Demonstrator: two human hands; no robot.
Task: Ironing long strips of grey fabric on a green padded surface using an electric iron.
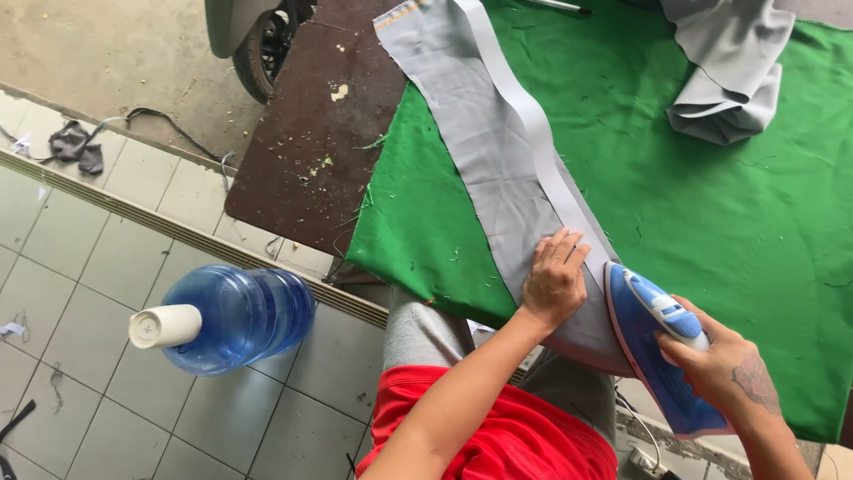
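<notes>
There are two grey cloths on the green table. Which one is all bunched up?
The grey cloth at the far right is bunched in folds. The long grey strip lies flat, pressed by the left hand beside the blue iron.

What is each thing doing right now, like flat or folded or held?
Grey strip: flat on green cloth, white band along one edge.
Iron: tilted, gripped by right hand.
Left hand: pressing the strip flat.
Grey bundle: folded.
Bottle: capped, on the floor.
</notes>
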